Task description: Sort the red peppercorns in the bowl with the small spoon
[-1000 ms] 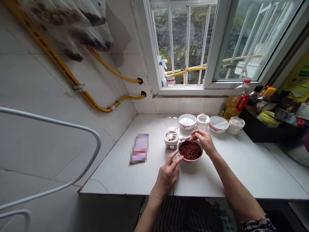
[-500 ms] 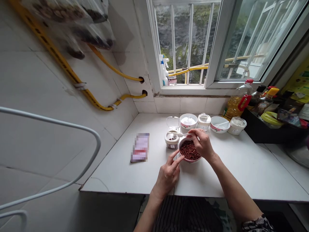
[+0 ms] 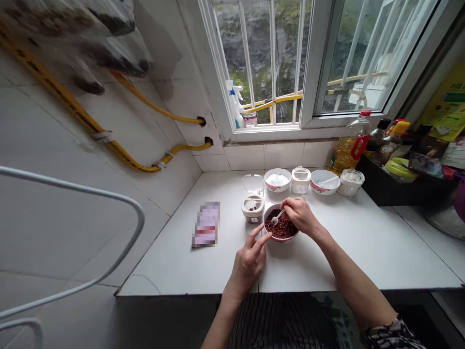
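Observation:
A white bowl (image 3: pixel 282 240) with a pink rim, full of small dark red-brown peppercorn-like grains (image 3: pixel 285 229), stands near the middle of the counter. Two fingers of my left hand (image 3: pixel 249 261) rest on its near left rim and hold it. My right hand (image 3: pixel 301 215) pinches the handle of a small white spoon (image 3: pixel 275 219), whose scoop dips into the grains. Just left of the bowl is a seasoning jar (image 3: pixel 252 213) with its clear lid (image 3: pixel 253 183) flipped up; a few dark grains show inside.
Behind stand a bowl of white powder (image 3: pixel 277 180), a closed jar (image 3: pixel 301 180), a bowl with a white spoon (image 3: pixel 325 182) and another jar (image 3: pixel 350 182). A blurred packet (image 3: pixel 206 225) lies left. Oil (image 3: pixel 348 145) and sauce bottles stand right, by a black box (image 3: pixel 388 186).
My right hand has brought the spoon from over the open jar down into the bowl's grains. My left hand stays on the bowl's rim. The view has shifted slightly.

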Available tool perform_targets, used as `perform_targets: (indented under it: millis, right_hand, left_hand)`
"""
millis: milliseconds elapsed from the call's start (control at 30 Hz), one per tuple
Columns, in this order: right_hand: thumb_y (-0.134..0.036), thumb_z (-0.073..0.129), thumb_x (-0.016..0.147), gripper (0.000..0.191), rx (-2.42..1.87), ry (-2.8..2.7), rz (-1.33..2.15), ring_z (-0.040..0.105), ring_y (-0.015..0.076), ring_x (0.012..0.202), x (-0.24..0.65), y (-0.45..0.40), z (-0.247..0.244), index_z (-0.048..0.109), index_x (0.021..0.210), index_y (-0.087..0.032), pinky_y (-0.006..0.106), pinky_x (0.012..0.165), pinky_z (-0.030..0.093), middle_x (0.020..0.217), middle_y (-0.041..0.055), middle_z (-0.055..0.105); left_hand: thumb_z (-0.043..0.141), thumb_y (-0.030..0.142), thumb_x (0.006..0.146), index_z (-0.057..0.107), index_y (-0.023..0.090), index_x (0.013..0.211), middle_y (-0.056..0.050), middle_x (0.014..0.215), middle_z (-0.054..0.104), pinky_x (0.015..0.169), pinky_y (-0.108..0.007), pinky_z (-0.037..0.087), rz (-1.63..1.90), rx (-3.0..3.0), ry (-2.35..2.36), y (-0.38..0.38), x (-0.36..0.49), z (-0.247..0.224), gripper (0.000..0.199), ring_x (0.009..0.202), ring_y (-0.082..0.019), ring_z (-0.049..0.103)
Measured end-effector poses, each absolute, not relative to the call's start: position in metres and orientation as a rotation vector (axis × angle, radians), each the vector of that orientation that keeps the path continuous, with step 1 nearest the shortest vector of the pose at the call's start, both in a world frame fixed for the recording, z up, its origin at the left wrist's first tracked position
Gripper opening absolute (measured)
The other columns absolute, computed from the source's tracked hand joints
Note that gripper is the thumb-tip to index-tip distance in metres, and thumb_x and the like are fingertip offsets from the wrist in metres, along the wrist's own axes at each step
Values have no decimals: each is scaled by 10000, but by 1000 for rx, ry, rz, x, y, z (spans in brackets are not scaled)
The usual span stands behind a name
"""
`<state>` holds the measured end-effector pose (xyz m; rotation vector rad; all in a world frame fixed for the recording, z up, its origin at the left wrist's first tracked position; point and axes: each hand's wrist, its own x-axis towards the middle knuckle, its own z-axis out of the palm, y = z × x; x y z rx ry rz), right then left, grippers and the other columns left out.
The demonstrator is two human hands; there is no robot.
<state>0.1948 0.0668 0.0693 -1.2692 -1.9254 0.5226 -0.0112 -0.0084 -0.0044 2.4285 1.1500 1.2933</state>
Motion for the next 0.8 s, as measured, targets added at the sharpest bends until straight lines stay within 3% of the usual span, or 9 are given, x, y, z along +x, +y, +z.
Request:
perform_targets:
  millis: [133, 267, 633, 800]
  right_hand:
    - [-139, 443, 818, 205, -1264, -1761, 667, 642, 173, 572, 203, 68, 73, 603, 711, -212, 288, 682, 486, 570, 2, 681]
    - [-177, 461, 804, 180, -1261, -1649, 790, 652, 173, 564, 205, 69, 71, 618, 725, -210, 270, 606, 484, 577, 4, 696]
    - [-282, 562, 713, 111, -1175, -1338, 1218, 605, 156, 501, 205, 75, 69, 630, 731, -195, 277, 563, 501, 524, -2, 668]
    - [-352, 577, 770, 174, -1070, -1303, 1129, 635, 166, 562, 194, 75, 73, 631, 791, -188, 306, 631, 526, 576, 3, 679]
  left_hand:
    - [465, 22, 934, 507, 267, 1367, -136, 1421, 520, 748, -236, 612, 1312, 2444, 1130, -7, -12, -7, 499, 928, -137, 712]
    - [465, 27, 937, 507, 263, 1365, -136, 1421, 520, 749, -234, 613, 1323, 2448, 1129, -6, -11, -7, 491, 896, -126, 712]
    - [454, 30, 936, 502, 265, 1358, -135, 1415, 524, 736, -229, 609, 1317, 2451, 1136, -7, -11, -6, 485, 880, -120, 712]
    - [448, 29, 932, 498, 276, 1373, -127, 1422, 524, 780, -250, 614, 1316, 2450, 1141, -6, -10, -5, 508, 969, -145, 711]
